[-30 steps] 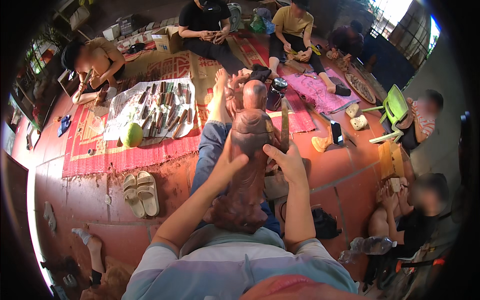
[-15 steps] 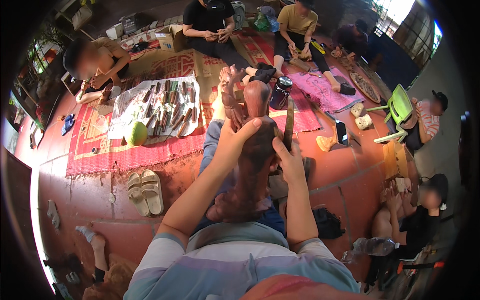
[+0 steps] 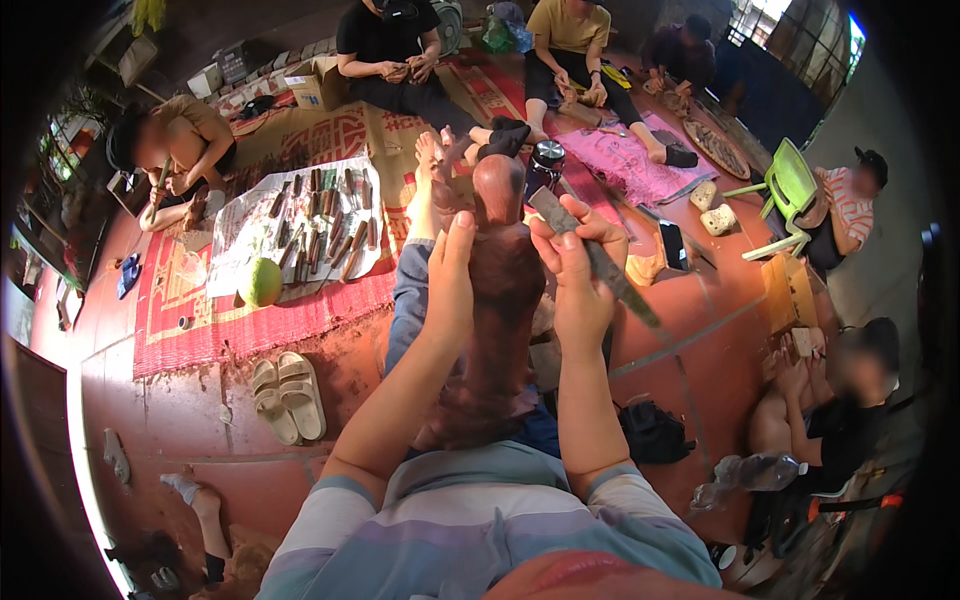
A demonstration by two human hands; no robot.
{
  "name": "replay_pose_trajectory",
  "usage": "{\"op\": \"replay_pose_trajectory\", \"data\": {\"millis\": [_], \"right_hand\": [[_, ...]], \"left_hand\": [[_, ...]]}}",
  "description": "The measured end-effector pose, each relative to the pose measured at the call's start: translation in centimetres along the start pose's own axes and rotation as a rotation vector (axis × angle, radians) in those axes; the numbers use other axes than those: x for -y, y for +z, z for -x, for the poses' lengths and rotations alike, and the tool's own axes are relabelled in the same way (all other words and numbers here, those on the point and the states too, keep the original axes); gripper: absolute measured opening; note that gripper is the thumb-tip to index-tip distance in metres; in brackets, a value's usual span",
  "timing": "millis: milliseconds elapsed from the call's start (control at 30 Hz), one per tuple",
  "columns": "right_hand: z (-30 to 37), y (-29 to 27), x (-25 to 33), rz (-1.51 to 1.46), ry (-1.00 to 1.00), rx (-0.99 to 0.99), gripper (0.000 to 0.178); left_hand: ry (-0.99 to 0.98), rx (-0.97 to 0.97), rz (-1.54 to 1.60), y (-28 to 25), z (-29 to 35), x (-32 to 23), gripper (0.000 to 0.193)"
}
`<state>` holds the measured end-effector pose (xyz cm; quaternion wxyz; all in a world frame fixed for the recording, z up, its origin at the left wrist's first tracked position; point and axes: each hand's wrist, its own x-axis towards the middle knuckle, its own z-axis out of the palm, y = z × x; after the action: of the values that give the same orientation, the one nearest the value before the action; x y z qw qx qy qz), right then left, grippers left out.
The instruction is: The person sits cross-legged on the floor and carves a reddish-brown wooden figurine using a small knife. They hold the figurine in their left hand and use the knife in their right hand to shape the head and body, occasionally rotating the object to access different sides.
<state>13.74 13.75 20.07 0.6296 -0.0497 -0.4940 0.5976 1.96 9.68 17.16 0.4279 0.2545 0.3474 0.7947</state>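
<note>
Here, by size, all placed vs the carving:
Floor [image 3: 700, 350]: red, runs under everything around the carving.
Mats [image 3: 250, 320]: red patterned, left of carving; a pink cloth [image 3: 620, 165] lies beyond it to the right.
Other people: three sit past the carving's top end, one far left, two more to its right; all well apart from it.
Carving [image 3: 500, 300]: dark brown wood figure, long, lying along the person's legs, rounded head end pointing away toward the bare feet [image 3: 440, 170]. Lower end sits near the striped shirt [image 3: 480, 520].
White sheet [image 3: 290, 225]: left of carving, w/ rows of wood-handled tools on it.
Left hand [image 3: 450, 275]: flat against carving's left side, fingers stretched along it, pressing, not curled round.
Right hand [image 3: 580, 270]: on carving's right side, fingers clenched round a chisel handle; thumb side near the wood.
Chisel [image 3: 600, 265]: long metal blade, slanted, tip up by carving's head end, other end pointing down-right. Hand hides the mid part.
Sandals [image 3: 288, 395]: pale pair, lower left of carving, apart from it.
Black bag [image 3: 655, 435]: lower right of carving.
Green fruit [image 3: 260, 282]: round, left, at sheet's edge.
Dark jar [image 3: 545, 165]: just past carving's head, partly blocked by it.
</note>
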Motion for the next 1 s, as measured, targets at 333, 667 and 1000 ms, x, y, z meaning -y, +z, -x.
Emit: {"op": "replay_pose_trajectory", "data": {"millis": [333,667,1000], "right_hand": [[0.3,1.9,-0.5,0.836,-0.496,0.129,0.020],[1.7,0.5,-1.3,0.819,-0.502,0.160,0.016],[0.4,2.1,-0.4,0.776,-0.374,0.154,0.013]], "left_hand": [[0.066,-0.052,0.010,-0.2,0.9,-0.7,0.041],[0.056,-0.080,0.059,-1.1,0.1,-0.4,0.041],[0.088,-0.104,-0.059,-1.3,-0.2,-0.2,0.040]]}}
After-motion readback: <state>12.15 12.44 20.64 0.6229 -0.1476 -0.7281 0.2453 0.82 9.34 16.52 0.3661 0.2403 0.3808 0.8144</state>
